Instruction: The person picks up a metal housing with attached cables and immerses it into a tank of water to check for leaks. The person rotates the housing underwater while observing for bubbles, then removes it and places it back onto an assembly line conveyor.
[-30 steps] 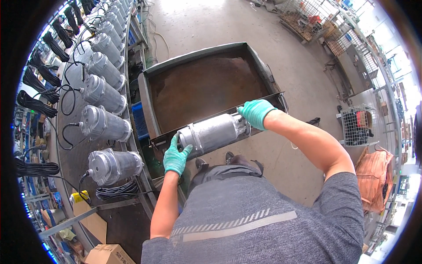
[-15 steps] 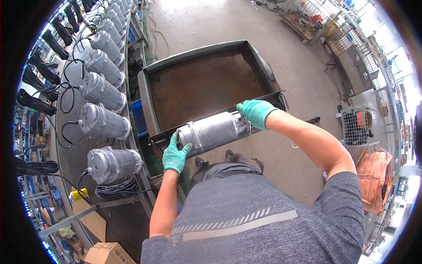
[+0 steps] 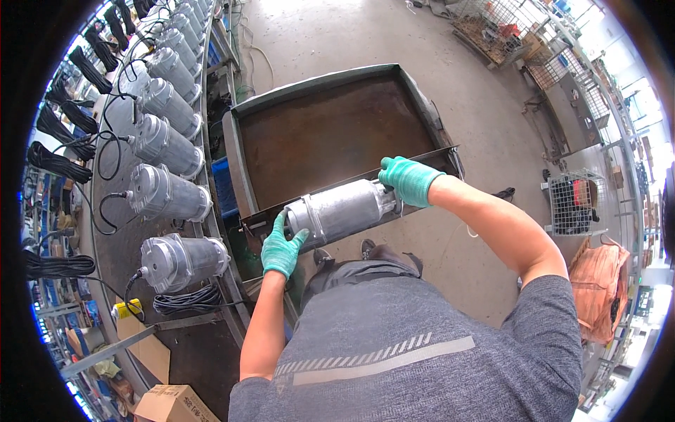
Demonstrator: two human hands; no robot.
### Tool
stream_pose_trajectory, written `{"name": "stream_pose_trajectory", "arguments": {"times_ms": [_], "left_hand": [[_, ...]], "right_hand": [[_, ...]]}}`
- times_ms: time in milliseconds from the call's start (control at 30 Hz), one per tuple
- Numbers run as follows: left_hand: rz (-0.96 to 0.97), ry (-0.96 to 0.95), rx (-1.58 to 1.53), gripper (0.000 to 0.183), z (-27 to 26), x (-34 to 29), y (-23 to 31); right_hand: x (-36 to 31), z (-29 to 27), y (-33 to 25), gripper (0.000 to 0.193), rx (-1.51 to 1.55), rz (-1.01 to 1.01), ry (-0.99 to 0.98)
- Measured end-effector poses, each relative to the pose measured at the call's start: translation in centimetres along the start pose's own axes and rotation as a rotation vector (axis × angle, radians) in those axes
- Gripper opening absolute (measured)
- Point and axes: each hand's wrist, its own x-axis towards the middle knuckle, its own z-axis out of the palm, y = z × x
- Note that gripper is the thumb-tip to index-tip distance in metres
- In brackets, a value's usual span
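Note:
A silver cylindrical motor housing lies on its side, level with the near edge of a metal tray. My left hand, in a green glove, grips its left end, the thumb on the near side of the rim and the fingers around the end. At the opposite end, where several short posts stick out, my gloved right hand is closed over the far side. Its fingertips are partly hidden there. The housing is tilted a little, its right end farther from me.
On the left, a long bench carries a row of similar silver motors with black cables; the nearest motor has a coiled cable beside it. A cardboard box is at lower left. Wire cages and an orange sack stand right.
Both hands keep their hold on the motor housing, which stays almost in place. The fingers of my right hand have shifted slightly at its right end.

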Motion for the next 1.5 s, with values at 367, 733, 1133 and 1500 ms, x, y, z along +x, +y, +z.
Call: {"name": "stream_pose_trajectory", "arguments": {"times_ms": [367,733,1133,1500], "left_hand": [[-0.006,-0.012,0.008,0.080,0.0,-0.1,0.8],[0.022,0.010,-0.128,0.082,1.2,0.2,-0.9],[0.031,0.053,-0.140,0.078,1.4,-1.0,0.3],[-0.537,0.769,-0.180,0.026,-1.7,-10.8,-19.7]], "right_hand": [[-3.4,-0.4,4.4,0.020,0.331,0.163,0.439],[-11.5,16.3,17.6,0.013,1.393,1.074,0.989],[-9.4,27.9,19.1,0.029,0.917,1.409,0.626],[-1.2,16.3,7.9,0.055,1.130,0.507,0.413]]}}
